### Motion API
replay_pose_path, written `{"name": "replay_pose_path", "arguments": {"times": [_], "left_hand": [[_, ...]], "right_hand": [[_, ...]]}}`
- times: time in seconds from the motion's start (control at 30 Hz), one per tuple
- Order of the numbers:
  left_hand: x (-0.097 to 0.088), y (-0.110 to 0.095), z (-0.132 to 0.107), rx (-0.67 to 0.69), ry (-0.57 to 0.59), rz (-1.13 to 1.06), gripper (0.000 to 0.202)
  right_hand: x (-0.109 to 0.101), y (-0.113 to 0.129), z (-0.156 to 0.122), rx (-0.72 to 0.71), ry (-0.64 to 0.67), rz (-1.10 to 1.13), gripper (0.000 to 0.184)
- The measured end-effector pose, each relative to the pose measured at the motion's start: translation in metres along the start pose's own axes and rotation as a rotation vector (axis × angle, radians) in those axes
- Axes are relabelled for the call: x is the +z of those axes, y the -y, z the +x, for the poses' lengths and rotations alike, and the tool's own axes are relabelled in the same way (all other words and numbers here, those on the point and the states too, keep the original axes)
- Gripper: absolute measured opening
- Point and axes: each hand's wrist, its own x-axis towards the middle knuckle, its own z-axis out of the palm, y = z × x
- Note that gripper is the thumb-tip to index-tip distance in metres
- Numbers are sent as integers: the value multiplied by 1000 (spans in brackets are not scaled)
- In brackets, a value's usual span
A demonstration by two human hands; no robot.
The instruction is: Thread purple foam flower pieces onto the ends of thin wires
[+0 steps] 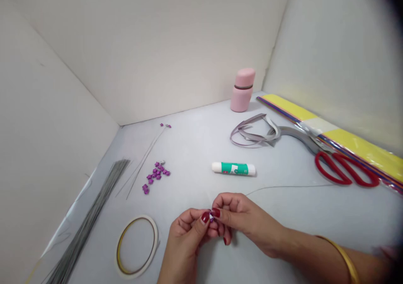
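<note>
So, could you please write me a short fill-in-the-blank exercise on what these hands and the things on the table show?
The left hand and right hand together pinch a tiny ____ piece.
The scissors have ____ handles.
The glue stick has a ____ label.

Missing words: purple; red; green.

no readable writing anywhere. straight beyond the right hand [241, 219], on a white glue stick [216, 166], a green label [231, 168] with a white patch and faint marks, all too small and blurred to make out. farther off, past the right side of that hand, on a packet of yellow paper [362, 156], a pale label [317, 125], with no letters or numbers legible.
</note>
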Motion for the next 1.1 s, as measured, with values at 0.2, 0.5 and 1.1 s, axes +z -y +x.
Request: {"name": "replay_pose_path", "arguments": {"times": [0.2,0.5,1.1], "left_hand": [[0,2,1,-3,-4,-6,15],[4,-2,-2,-20,-28,-9,15],[3,-3,0,20,-48,42,15]], "right_hand": [[1,0,0,-13,-6,-41,27],[-1,2,3,69,-29,18,31],[-3,-5,1,42,-32,3,28]]}}
